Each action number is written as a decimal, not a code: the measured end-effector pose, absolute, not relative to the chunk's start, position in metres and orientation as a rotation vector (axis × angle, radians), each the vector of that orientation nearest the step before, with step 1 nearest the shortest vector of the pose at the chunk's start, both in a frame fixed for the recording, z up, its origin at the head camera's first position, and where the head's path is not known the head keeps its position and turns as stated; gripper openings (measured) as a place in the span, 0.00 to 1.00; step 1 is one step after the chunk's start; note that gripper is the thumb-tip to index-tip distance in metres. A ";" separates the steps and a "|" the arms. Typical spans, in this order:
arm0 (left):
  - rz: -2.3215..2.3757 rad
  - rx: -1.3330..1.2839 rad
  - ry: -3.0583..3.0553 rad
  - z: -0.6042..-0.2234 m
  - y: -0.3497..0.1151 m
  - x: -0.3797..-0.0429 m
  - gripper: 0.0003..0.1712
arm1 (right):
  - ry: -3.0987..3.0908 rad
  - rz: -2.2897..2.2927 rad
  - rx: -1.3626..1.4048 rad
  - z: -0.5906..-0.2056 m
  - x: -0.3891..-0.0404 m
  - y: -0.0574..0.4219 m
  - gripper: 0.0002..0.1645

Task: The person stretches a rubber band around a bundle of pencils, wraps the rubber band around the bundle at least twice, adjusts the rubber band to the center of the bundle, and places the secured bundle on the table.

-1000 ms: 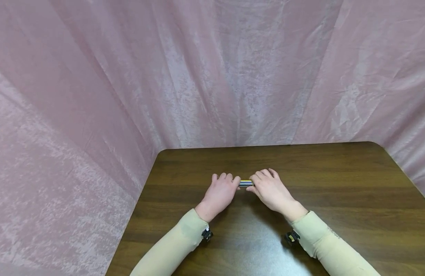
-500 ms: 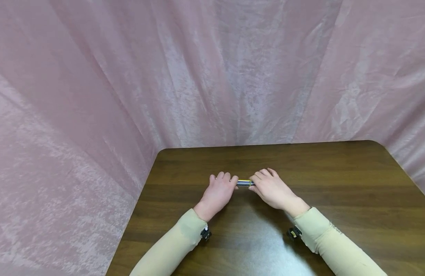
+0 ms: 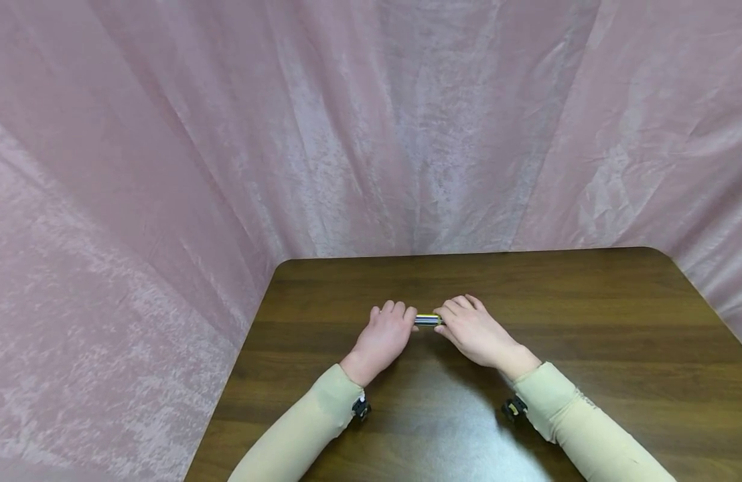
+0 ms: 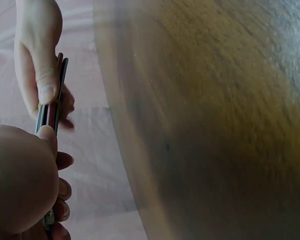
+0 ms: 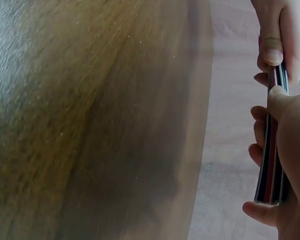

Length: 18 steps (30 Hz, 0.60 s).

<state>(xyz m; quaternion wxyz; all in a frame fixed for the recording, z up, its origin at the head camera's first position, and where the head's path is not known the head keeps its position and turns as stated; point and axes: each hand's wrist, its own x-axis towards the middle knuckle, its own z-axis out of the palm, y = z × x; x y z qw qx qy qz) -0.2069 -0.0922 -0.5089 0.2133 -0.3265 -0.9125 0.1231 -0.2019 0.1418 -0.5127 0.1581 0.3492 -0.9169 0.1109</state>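
In the head view a bundle of slim, pen-like sticks [image 3: 428, 320] lies crosswise between my hands, above the table. My left hand [image 3: 383, 335] grips its left part and my right hand [image 3: 475, 333] grips the right; only a short striped middle stretch shows between them. Dark and red sticks [image 4: 51, 115] run side by side in the left wrist view, with a yellowish band by my right thumb tip. In the right wrist view the sticks [image 5: 271, 165] run along my right palm, their ends near the little finger. The fingers cover much of the bundle.
A brown wooden table [image 3: 323, 288] with rounded far corners spreads under both hands. Pink velvety curtains [image 3: 371, 134] hang behind it and along the left side. Small black cameras [image 3: 361, 408] sit at both pale sleeve cuffs.
Both hands keep their hold on the bundle. My left hand shifted slightly left, then a little back right; the striped stretch between the hands widened and narrowed slightly.
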 end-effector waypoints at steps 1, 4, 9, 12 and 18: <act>0.348 -0.905 -2.528 -0.509 -0.091 -0.207 0.18 | -2.623 0.318 0.994 -0.513 -0.202 0.141 0.19; 0.344 -0.914 -2.527 -0.510 -0.089 -0.206 0.18 | -2.649 0.360 0.976 -0.515 -0.204 0.141 0.23; 0.274 -0.907 -2.580 -0.509 -0.094 -0.209 0.18 | -2.708 0.485 0.907 -0.514 -0.207 0.148 0.29; 0.257 -0.868 -2.601 -0.507 -0.097 -0.209 0.17 | -2.681 0.472 0.876 -0.513 -0.207 0.152 0.23; 0.343 -0.928 -2.515 -0.507 -0.091 -0.204 0.18 | -2.608 0.362 1.026 -0.510 -0.207 0.141 0.16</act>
